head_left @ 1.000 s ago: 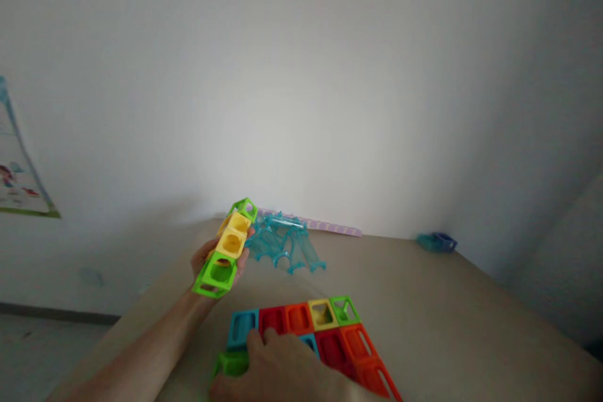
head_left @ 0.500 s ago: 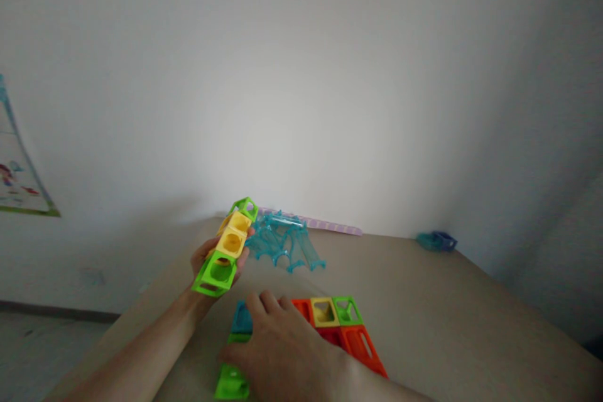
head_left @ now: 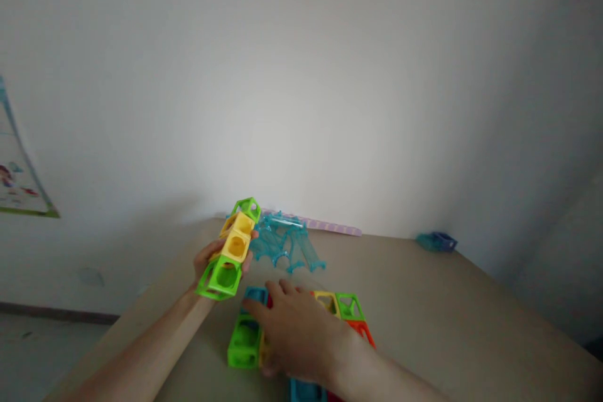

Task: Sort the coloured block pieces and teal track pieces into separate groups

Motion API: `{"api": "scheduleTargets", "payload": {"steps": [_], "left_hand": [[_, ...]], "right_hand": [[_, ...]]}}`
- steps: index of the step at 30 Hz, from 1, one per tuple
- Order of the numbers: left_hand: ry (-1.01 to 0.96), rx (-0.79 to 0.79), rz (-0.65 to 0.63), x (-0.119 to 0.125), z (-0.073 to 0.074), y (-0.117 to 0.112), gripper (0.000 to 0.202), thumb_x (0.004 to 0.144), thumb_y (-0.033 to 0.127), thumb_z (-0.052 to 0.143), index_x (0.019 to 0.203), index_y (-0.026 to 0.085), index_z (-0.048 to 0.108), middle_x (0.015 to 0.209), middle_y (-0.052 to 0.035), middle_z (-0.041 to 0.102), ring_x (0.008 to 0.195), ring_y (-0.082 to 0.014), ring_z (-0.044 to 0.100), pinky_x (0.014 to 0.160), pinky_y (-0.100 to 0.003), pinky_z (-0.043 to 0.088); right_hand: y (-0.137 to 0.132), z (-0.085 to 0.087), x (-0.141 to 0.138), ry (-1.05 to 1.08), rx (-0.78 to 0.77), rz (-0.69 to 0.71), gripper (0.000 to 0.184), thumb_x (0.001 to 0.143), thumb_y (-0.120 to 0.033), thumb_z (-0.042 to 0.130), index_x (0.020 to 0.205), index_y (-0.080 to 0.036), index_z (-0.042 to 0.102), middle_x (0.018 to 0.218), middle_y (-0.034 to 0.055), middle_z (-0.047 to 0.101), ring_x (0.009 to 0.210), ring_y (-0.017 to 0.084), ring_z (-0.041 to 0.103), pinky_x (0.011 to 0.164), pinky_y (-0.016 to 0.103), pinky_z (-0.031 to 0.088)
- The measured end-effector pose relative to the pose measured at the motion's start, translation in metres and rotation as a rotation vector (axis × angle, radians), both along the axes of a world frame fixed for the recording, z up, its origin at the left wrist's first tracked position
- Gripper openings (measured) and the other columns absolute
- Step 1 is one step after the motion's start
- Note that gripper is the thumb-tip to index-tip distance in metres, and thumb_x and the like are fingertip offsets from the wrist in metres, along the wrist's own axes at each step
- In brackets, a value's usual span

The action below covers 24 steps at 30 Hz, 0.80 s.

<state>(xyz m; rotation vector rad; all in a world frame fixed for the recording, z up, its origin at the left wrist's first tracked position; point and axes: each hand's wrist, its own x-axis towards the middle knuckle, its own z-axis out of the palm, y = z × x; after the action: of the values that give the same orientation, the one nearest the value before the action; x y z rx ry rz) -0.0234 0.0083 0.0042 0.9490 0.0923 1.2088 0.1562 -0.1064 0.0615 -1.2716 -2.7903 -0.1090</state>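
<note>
Holds in the left grip [head_left: 203, 257] a strip of green and yellow blocks [head_left: 237, 245], just past the far left corner of the multicoloured block sheet [head_left: 245, 352]. Rests the right grip [head_left: 296, 330] over that sheet; cannot tell whether clasping any block. On the desk [head_left: 400, 301] beyond the sheet, translucent teal pieces [head_left: 277, 244], then a purple band [head_left: 332, 227]; well to the sheet's right, a navy block [head_left: 444, 241].

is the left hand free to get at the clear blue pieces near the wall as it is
Probably not: the left hand is wrapped around a yellow-green strip, which likely blocks its grip, even though the blue pieces appear close by.
</note>
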Motion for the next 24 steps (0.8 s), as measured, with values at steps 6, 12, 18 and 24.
{"api": "scheduleTargets", "payload": {"steps": [6, 12, 18, 24], "left_hand": [[0.056, 0.132, -0.164, 0.004, 0.005, -0.006, 0.04, 0.08, 0.036, 0.052, 0.112, 0.012, 0.055, 0.096, -0.0123, 0.067, 0.044, -0.0157, 0.06, 0.036, -0.023, 0.04], [0.175, 0.104, -0.516, 0.001, 0.0, -0.011, 0.046, 0.074, 0.042, 0.055, 0.106, 0.011, 0.057, 0.094, -0.0151, 0.066, 0.041, -0.0147, 0.06, 0.031, -0.02, 0.038], [0.36, -0.041, -0.841, -0.006, 0.006, -0.018, 0.05, 0.084, 0.049, 0.046, 0.112, 0.008, 0.055, 0.091, -0.0175, 0.067, 0.046, -0.0197, 0.066, 0.034, -0.023, 0.048], [0.454, -0.134, -0.949, -0.008, 0.007, -0.021, 0.053, 0.09, 0.05, 0.034, 0.107, 0.006, 0.059, 0.08, -0.017, 0.068, 0.042, -0.0195, 0.064, 0.032, -0.023, 0.046]], "right_hand": [[0.017, 0.038, 0.025, 0.423, -0.022, -0.285, 0.057, 0.079, -0.041, 0.068, 0.127, -0.016, 0.051, 0.106, 0.0142, 0.066, 0.097, 0.029, 0.063, 0.08, 0.04, 0.049], [0.041, 0.039, 0.038, 0.712, 0.055, -0.153, 0.076, 0.08, -0.039, 0.067, 0.144, -0.022, 0.029, 0.138, 0.017, 0.042, 0.124, 0.029, 0.046, 0.1, 0.045, 0.04], [0.042, 0.04, 0.036, 0.636, -0.086, 0.129, 0.048, 0.083, -0.041, 0.065, 0.125, -0.02, 0.056, 0.113, 0.0088, 0.063, 0.103, 0.021, 0.059, 0.091, 0.035, 0.045], [0.033, 0.046, 0.034, 0.504, -0.149, 0.096, 0.047, 0.073, -0.047, 0.072, 0.113, -0.023, 0.065, 0.102, 0.0048, 0.069, 0.092, 0.02, 0.062, 0.083, 0.032, 0.045]]}}
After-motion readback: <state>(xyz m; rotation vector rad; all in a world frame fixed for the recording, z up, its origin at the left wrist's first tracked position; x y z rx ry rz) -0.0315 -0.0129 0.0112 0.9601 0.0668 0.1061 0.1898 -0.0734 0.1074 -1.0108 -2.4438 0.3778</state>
